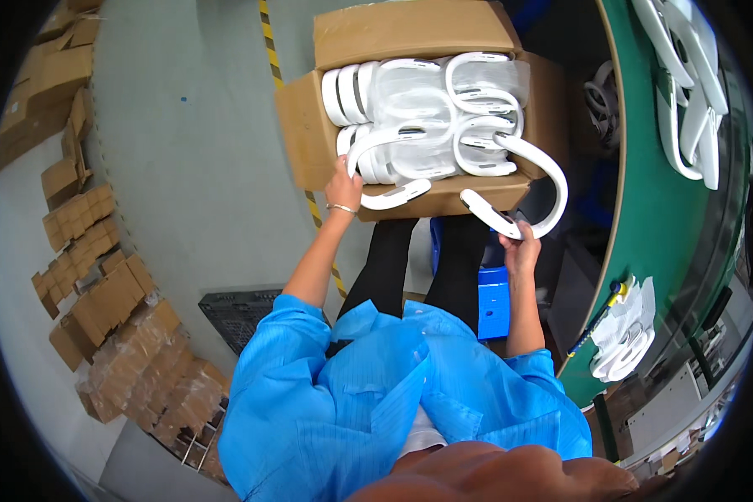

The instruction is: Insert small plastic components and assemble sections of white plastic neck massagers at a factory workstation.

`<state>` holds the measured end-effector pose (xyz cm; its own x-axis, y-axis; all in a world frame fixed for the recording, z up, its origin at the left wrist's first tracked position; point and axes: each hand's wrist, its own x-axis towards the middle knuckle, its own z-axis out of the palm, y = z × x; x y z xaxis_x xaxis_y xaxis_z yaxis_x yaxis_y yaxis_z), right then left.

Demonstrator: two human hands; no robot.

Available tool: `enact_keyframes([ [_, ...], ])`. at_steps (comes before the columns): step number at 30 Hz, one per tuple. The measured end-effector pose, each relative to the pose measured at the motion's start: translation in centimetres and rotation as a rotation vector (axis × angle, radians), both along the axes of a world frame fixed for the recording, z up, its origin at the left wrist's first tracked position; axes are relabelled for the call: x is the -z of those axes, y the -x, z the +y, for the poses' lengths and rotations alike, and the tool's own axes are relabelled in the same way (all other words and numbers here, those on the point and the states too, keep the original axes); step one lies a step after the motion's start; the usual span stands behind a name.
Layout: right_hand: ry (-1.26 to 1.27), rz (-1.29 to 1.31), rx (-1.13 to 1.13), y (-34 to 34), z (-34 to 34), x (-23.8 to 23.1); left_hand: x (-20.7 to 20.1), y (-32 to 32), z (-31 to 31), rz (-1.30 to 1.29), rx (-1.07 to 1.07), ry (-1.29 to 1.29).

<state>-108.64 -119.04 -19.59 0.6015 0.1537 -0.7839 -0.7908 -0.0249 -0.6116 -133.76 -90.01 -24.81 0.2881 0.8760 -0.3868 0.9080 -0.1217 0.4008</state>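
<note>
My left hand is closed around the bend of a white U-shaped neck fan, over the left front corner of an open cardboard box. To the right, my right hand grips another white neck fan near the lower part of its curve. One arm of that fan reaches over the box's right front corner. Inside the box lie several similar white neck fans, some under clear plastic wrapping. My fingers are partly hidden behind the fans.
On the right, a green-topped workbench bears loose white neck fans, a bagged bundle and a yellow-handled tool. A blue stool stands between my legs and the bench. Flattened cartons and a black pallet lie left.
</note>
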Motion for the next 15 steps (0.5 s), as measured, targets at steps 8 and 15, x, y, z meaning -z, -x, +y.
enact_keyframes([
  [8,0.059,0.046,0.034,2.6,-1.0,5.2,8.9,-10.3,8.4,0.013,0.222,0.056],
  [15,0.093,0.084,-0.038,3.0,-1.5,7.0,18.8,-15.7,14.5,0.096,0.300,0.088],
])
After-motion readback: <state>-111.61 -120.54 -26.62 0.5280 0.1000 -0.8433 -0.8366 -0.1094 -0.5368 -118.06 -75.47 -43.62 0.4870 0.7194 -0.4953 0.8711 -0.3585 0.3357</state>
